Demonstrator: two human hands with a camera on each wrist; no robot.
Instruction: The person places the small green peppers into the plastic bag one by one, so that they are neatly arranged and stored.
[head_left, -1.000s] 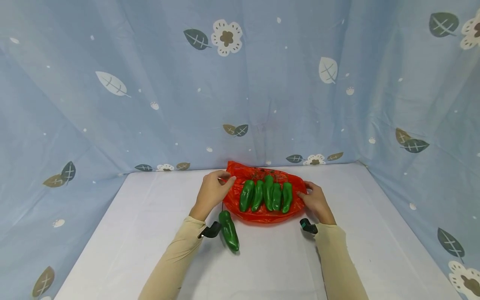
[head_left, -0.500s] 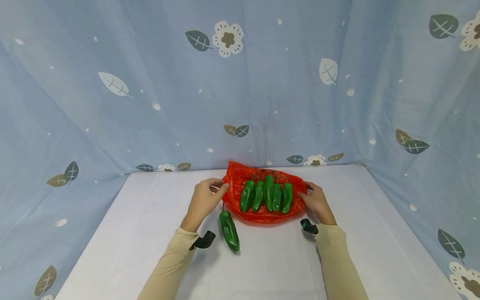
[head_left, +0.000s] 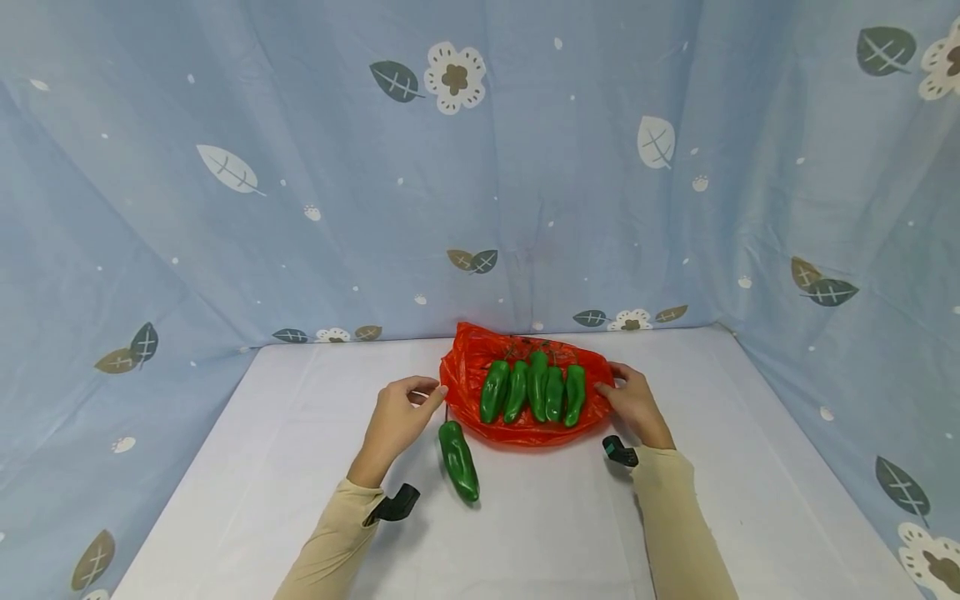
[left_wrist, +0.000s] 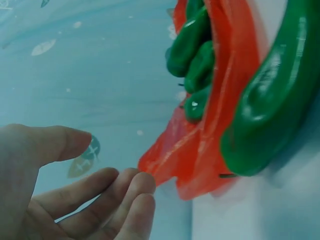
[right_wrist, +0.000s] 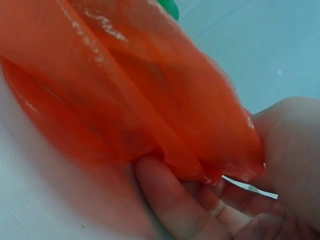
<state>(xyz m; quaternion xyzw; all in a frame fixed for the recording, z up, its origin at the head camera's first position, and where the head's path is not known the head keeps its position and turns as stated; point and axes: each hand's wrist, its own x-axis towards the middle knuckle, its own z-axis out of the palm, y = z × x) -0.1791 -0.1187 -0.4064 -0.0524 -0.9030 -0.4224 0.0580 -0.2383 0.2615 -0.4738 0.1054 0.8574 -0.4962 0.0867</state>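
A red plastic bag [head_left: 467, 375] lies spread at the back middle of the white table, with several glossy green peppers [head_left: 537, 387] side by side on it. Another green pepper [head_left: 459, 462] rests on the table before the bag's left end, its thin stem pointing back. My left hand [head_left: 397, 417] is just left of the bag; the left wrist view shows its thumb [left_wrist: 65, 142] apart from the bent fingers, nothing between them, fingertips right at the bag's edge. At the other end, my right hand [head_left: 633, 404] pinches the bag's edge between thumb and fingers.
A blue curtain [head_left: 510, 183] printed with leaves and flowers hangs behind and along both sides of the white-covered table [head_left: 540, 533]. Each sleeve cuff carries a small black wrist camera [head_left: 397, 503].
My left hand has drawn back toward the left and front, away from the bag's upper left corner. The bag's left edge now reaches slightly farther left. My right hand stays in place.
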